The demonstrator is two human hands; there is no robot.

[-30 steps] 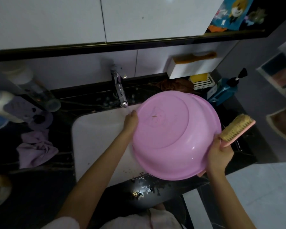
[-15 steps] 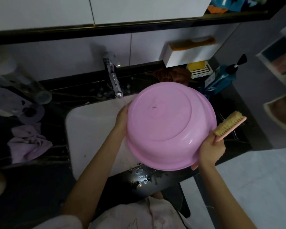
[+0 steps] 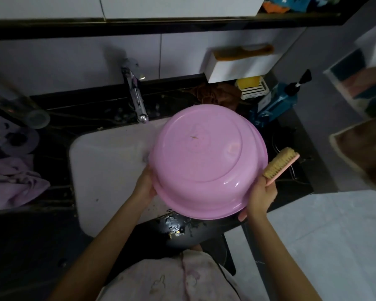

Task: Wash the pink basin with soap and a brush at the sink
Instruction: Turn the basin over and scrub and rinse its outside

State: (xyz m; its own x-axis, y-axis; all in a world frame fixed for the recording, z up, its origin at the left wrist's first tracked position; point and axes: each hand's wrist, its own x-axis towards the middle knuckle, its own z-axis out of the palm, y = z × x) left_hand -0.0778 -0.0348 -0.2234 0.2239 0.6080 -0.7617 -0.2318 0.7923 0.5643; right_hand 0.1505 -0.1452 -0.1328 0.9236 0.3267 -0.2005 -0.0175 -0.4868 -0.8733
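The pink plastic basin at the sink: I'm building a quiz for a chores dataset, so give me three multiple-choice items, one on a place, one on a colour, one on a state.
1. Where is the round pink plastic basin?
A. flat on the floor
B. held over the white sink
C. on the wall shelf

2. What colour is the back of the bristle scrub brush?
A. pink
B. green
C. black

3. Which way does the basin face?
A. opening toward the camera
B. lying flat, right way up
C. underside toward the camera

Answers:
1 B, the left hand and right hand hold its rim above the sink.
2 A, the back beside the tan bristles is pink.
3 C, the flat base ring faces the camera.
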